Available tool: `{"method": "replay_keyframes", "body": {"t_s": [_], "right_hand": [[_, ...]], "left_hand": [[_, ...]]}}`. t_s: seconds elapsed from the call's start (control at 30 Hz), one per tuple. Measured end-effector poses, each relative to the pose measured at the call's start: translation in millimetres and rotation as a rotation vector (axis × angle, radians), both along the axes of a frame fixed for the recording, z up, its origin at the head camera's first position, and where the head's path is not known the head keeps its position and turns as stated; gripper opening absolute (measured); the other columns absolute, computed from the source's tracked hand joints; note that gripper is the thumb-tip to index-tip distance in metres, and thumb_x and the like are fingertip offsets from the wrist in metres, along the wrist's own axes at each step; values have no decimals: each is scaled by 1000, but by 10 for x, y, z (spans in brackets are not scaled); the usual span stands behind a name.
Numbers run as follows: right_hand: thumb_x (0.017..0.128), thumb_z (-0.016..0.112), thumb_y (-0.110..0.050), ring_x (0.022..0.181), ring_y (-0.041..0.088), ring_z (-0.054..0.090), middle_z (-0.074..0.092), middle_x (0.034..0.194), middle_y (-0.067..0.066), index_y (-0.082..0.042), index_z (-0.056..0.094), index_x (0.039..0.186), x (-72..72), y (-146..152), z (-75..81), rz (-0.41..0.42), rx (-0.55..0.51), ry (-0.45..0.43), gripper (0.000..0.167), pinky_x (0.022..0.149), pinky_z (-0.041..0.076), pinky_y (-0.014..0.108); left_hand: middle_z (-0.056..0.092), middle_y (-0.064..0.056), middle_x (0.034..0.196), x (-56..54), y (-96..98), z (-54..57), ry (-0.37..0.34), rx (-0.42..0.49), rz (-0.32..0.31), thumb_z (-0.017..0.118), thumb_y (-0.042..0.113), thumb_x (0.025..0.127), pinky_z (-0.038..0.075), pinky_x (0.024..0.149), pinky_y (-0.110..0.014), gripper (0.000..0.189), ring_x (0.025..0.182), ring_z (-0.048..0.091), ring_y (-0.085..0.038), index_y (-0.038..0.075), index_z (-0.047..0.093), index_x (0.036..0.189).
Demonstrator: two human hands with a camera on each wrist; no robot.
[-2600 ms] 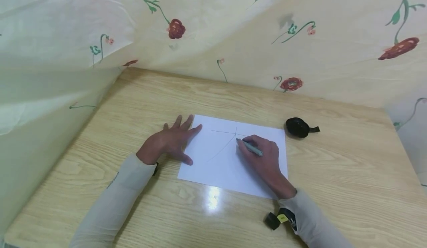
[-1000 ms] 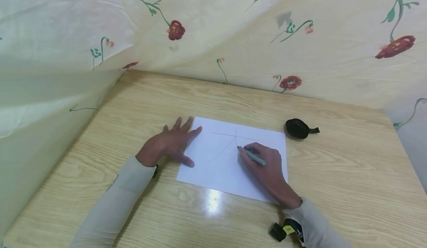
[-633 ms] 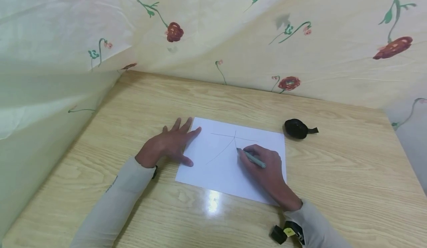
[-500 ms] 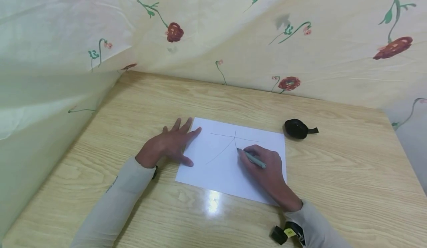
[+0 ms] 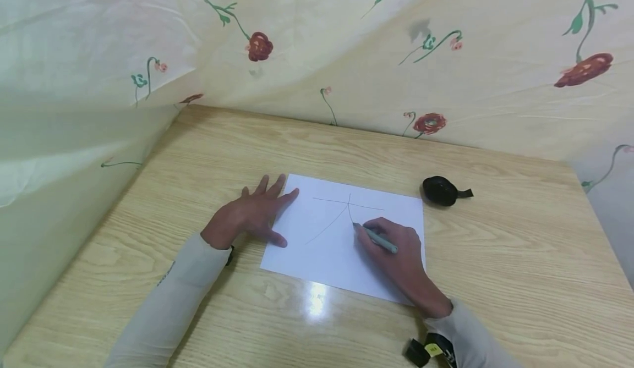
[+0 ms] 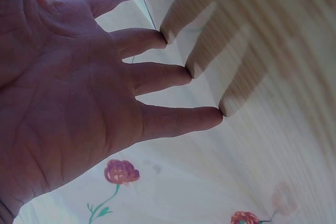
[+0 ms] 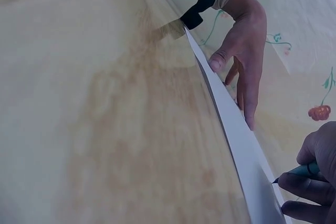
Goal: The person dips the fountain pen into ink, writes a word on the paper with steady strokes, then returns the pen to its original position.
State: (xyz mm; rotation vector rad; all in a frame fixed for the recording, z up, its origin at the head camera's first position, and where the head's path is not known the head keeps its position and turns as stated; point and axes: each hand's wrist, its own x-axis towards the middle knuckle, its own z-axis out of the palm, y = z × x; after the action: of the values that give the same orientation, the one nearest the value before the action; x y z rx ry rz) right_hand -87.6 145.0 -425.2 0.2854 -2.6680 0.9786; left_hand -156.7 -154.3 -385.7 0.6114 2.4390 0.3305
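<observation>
A white sheet of paper (image 5: 317,263) lies on the wooden table, marked with thin dark lines (image 5: 333,201): a crossbar, a short upright through it, a long curve down to the left and a shorter stroke down to the right. My right hand (image 5: 396,247) pinches a grey-green pen (image 5: 380,240), its tip at the lower end of that shorter stroke. In the right wrist view the pen (image 7: 304,170) shows between thumb and fingers. My left hand (image 5: 255,212) lies spread over the sheet's left edge, thumb and forefinger on the paper. Other fingertips (image 6: 207,118) touch the tabletop in the left wrist view.
Beyond the sheet's right corner sits a small black rounded object (image 5: 440,191) with a short tail. Flower-patterned cloth (image 5: 317,54) hangs behind the table (image 5: 520,236) and along its left side. A black wrist device (image 5: 427,350) sits by the right cuff.
My right hand has moved slightly down and right with the pen, and the stroke below the crossing has grown longer. The crossbar's right end is uncovered. My left hand stays in place.
</observation>
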Motion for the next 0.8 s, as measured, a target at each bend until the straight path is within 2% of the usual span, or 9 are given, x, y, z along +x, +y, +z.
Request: {"method": "replay_keyframes", "body": {"t_s": [0.37,0.8], "right_hand": [[83,78,-23,44,-1,43,65,61,-14,-15,77,83,61,4,-95,10,-6,32,9,47,40,25],[84,79,-21,42,-2,40,58,56,-18,-17,76,82,142,-4,-182,13,-23,63,5,45,38,22]], "left_hand": [[-17,-15,164,-1,-29,-64,25,1,-7,83,48,77,0,108,-75,116,146,-20,-45,21,8,162],[-16,-16,164,14,-59,-158,56,11,-15,84,48,76,0,108,-75,117,146,-19,-45,21,9,162]]}}
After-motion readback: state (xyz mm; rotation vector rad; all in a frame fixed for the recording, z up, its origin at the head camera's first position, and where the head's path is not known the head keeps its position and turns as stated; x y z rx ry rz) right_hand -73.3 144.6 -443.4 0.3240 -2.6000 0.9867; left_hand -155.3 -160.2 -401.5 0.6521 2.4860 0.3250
